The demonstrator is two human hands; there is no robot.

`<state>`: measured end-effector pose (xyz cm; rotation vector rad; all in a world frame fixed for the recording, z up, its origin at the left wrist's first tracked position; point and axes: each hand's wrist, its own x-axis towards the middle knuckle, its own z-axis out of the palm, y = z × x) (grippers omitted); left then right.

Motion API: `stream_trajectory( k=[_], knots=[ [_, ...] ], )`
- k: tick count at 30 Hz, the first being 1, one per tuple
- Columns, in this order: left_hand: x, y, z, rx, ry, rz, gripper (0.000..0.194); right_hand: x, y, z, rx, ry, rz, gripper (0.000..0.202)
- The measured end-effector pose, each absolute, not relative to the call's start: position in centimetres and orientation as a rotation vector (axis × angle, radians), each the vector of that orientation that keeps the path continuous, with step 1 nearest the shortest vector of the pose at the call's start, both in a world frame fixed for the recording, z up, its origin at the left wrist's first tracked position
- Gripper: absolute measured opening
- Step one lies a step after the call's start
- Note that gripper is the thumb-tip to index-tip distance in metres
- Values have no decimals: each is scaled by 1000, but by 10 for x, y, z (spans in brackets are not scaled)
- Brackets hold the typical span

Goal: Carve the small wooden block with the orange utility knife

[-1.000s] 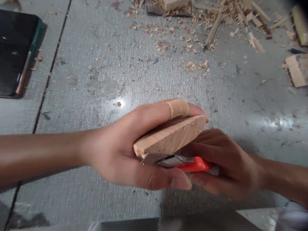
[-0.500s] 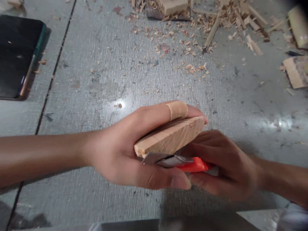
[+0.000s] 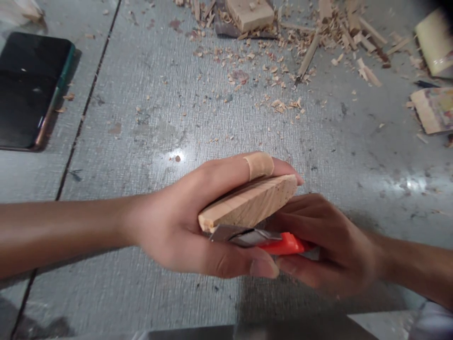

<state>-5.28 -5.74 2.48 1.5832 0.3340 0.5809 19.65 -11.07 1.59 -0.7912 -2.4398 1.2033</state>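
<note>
My left hand (image 3: 184, 226) is closed around a piece of wood (image 3: 251, 203), its forefinger along the far side and its thumb along the near side. A plaster (image 3: 260, 165) wraps that forefinger. The wood has flat cut faces and slants up to the right. In my right hand (image 3: 329, 245) is a utility knife (image 3: 285, 243) with an orange-red handle. Its metal blade end points left, lying against the wood's lower near end, just above my left thumb. Part of the knife's handle is hidden inside my right fingers.
A phone (image 3: 33, 89) lies at the left. Wood shavings (image 3: 283, 104) and offcuts spread over the far side of the grey table (image 3: 148, 302). A wood block (image 3: 251, 16) and a thin pen-like tool (image 3: 307, 59) lie among them. Another block (image 3: 433, 111) is at the right.
The view has shifted slightly, so the table and phone appear a little lower. Both hands, the wood and the knife keep nearly the same positions relative to each other.
</note>
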Motion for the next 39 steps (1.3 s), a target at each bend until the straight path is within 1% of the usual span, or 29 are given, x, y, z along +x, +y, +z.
stream_trajectory(
  k=[3,5,8,13,18,23,35,39],
  knots=[
    [-52,-55,21,1584,313,594,56,195,-109,18,-743,-2332,1311,13],
    [-52,-55,21,1585,332,585,56,194,-108,19,-745,-2312,1345,11],
    [-53,-56,20,1589,337,577,57,194,-108,20,-749,-2310,1351,11],
    [-52,-57,18,1591,332,592,49,194,-108,20,-735,-2327,1327,11],
    [-51,-54,21,1598,321,579,53,195,-109,19,-751,-2362,1322,15],
    [-51,-55,23,1586,345,573,52,196,-110,19,-770,-2368,1321,17],
    [-50,-55,21,1593,308,607,54,195,-109,20,-753,-2341,1332,15],
    [-51,-55,23,1598,310,580,59,196,-110,18,-751,-2350,1311,14]
  ],
)
